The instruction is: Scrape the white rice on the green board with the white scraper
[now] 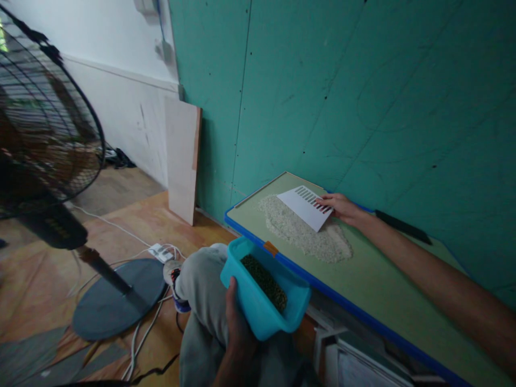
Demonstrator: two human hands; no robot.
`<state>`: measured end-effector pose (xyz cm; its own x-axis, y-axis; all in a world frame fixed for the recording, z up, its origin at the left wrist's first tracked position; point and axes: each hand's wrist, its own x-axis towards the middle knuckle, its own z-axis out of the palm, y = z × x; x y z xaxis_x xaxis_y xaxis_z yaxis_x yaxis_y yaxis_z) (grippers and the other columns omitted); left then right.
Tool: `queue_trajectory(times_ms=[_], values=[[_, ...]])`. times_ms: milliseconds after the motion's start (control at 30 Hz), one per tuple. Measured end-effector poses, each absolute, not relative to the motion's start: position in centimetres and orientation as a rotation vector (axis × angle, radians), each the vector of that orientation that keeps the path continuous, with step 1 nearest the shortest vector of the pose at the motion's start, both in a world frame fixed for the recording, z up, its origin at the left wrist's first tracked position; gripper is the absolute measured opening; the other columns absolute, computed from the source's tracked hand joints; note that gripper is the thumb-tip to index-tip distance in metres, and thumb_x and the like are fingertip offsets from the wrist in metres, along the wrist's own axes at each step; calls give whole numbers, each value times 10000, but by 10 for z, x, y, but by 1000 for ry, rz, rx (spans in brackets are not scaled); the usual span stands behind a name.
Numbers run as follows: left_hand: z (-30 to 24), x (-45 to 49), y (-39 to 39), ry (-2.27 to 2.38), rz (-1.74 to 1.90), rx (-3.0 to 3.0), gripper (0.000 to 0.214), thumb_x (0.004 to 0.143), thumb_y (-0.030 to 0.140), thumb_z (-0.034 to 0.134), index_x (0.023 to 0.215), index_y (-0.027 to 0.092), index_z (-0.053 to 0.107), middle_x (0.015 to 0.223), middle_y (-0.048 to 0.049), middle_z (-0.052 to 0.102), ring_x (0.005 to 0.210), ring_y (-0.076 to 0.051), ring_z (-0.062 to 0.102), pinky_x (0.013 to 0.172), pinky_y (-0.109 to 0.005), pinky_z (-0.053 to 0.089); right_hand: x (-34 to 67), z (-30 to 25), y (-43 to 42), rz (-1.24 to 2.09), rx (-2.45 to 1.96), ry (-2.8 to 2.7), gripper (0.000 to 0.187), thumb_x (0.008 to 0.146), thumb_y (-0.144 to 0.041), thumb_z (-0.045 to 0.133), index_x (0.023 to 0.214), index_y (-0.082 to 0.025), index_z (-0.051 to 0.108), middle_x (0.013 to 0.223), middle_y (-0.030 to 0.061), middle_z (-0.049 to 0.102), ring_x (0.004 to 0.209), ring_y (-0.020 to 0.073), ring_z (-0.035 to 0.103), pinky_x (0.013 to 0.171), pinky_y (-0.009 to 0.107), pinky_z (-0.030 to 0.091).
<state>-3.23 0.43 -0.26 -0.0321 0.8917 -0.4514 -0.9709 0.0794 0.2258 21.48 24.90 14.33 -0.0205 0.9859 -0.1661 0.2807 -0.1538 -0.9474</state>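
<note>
My left hand (237,322) grips the near end of a turquoise plastic tub (258,309) that holds dark green beans (264,282); the tub hangs just below the blue edge of a green table (382,279). My right hand (341,207) reaches across the table and rests its fingers on a white slotted card (305,207). The card lies tilted against a wide pile of white rice grains (302,234) spread on the tabletop.
A teal wall panel (342,91) rises right behind the table. A black standing fan (44,140) with a round base (116,298) stands at left, with white cables and a power strip (161,251) on the wooden floor. A plank (182,161) leans against the wall. My knee (201,285) is under the tub.
</note>
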Motion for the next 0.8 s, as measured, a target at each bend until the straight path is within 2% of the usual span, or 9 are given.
queue_trajectory(times_ms=[133,433,633,800], values=[[-5,-33,5,579,1470,-192,636,885,479,611,1446,206,486,1160,-140,739,1134,-343,656,1007,-527,491,224,143,248,1199,-1550,-1354,23,834,-93,690,843,-107,706,742,61,735,555,116,648,514,218,498],[-10,-33,4,563,1474,-182,669,873,499,619,1462,223,466,1215,-144,716,1143,-354,648,1013,-537,480,239,143,250,1192,-1515,-1310,106,867,-69,630,788,-115,686,714,48,721,548,108,631,537,220,495],[-8,-31,4,593,1507,-182,697,873,491,625,1498,270,411,1211,-125,720,1097,-347,674,1004,-532,488,206,143,250,1256,-1428,-1378,36,831,-133,708,804,-122,688,754,64,735,567,119,636,564,228,505],[-5,-31,6,595,1506,-173,660,879,495,607,1477,263,449,1165,-112,740,1055,-349,691,985,-540,501,175,142,238,1327,-1320,-1605,115,802,-217,761,830,-125,697,754,71,733,568,119,637,543,220,497]])
